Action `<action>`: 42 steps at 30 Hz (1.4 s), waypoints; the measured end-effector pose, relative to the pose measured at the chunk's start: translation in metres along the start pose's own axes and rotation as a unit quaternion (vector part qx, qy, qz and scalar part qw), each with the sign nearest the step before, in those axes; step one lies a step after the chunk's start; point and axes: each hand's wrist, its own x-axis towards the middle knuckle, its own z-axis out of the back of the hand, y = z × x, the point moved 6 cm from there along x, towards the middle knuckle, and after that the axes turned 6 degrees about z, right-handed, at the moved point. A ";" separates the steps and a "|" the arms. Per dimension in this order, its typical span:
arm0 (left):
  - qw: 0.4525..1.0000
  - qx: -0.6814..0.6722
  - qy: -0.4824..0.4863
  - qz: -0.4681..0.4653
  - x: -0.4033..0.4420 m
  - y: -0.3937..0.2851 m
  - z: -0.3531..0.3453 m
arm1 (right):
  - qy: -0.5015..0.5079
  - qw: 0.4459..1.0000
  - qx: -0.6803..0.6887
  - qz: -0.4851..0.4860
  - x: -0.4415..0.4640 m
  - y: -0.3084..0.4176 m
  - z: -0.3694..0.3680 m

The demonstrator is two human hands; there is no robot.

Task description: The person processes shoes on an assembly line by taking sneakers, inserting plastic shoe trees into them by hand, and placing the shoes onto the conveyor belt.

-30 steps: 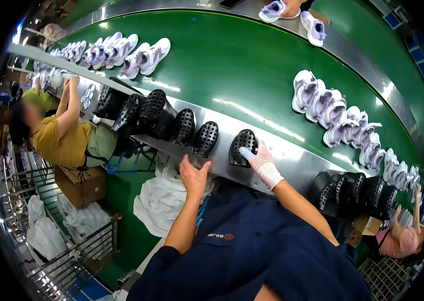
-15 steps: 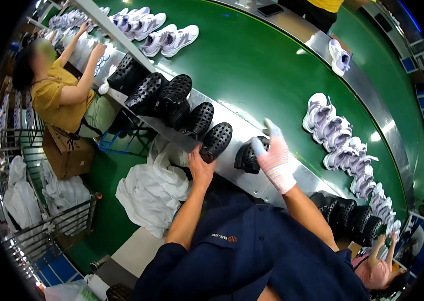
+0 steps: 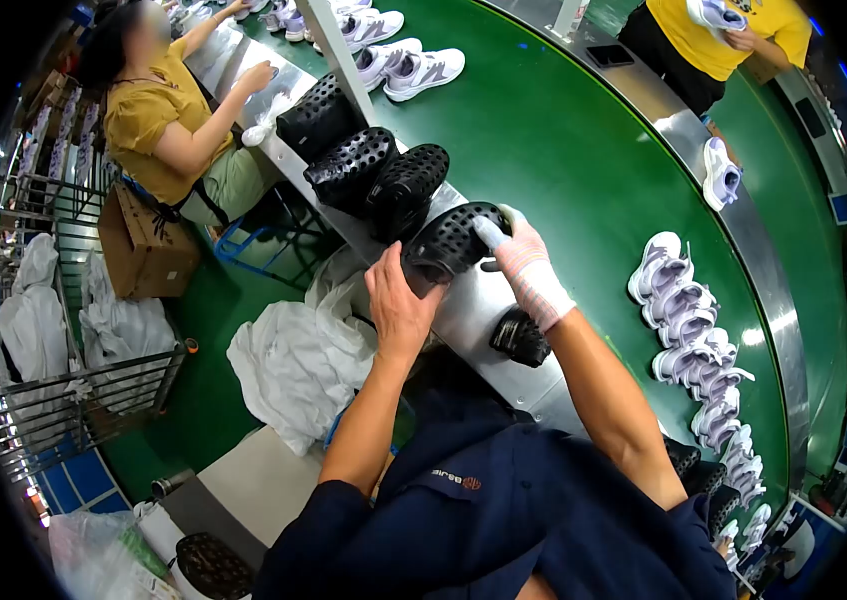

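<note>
A black clog [image 3: 455,238] dotted with round holes is held between my two hands above the metal ledge. My bare left hand [image 3: 401,308] grips its near left end, the fingertips partly hidden behind it. Striped and knitted, the glove on my right hand [image 3: 528,265] closes on the clog's right end, with the thumb across the top. A second black clog [image 3: 520,337] lies on the ledge below my right hand. Left of the held clog stand more black clogs [image 3: 351,168], bunched close together.
The metal ledge [image 3: 483,365] borders a green conveyor belt [image 3: 543,150]. White sneakers [image 3: 688,315] line the belt at right. One person [image 3: 168,120] sits at left; another [image 3: 723,40] stands across, holding a sneaker. White cloth [image 3: 298,370] and a wire cart [image 3: 93,390] are at lower left.
My right hand has left the clog on the ledge and moved up-left onto the one my left hand holds. That clog is now lifted and turned sideways. My view has shifted.
</note>
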 end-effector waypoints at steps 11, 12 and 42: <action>0.997 -0.044 0.029 0.052 -0.016 0.061 -0.058 | -0.064 0.993 -0.095 0.027 -0.002 -0.034 -0.006; 0.997 -0.045 0.028 0.051 -0.014 0.065 -0.059 | -0.072 0.994 -0.082 0.026 -0.004 -0.029 -0.004; 0.989 -0.043 0.093 0.107 -0.011 0.055 -0.060 | -0.084 0.980 -0.025 -0.180 -0.096 -0.107 0.010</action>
